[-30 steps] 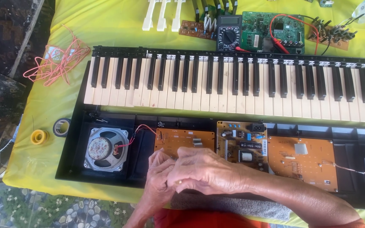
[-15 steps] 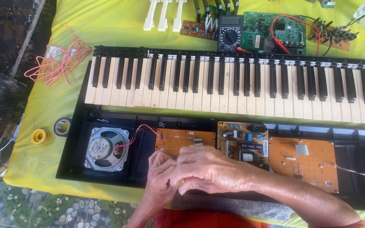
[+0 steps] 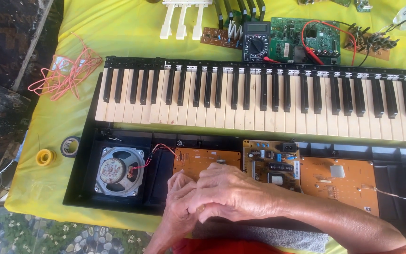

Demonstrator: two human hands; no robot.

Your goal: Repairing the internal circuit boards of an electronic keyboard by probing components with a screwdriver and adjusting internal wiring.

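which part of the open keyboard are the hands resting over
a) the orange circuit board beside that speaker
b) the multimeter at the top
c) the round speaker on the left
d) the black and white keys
a: the right hand lies over the left hand on the orange circuit board, with the round speaker uncovered beside it.

speaker [image 3: 119,170] left, power board [image 3: 271,164] right, hemming hands

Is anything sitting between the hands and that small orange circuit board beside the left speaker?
Nothing visible does. The right hand lies over the left hand, and both rest at the near edge of the orange board, covering part of it.
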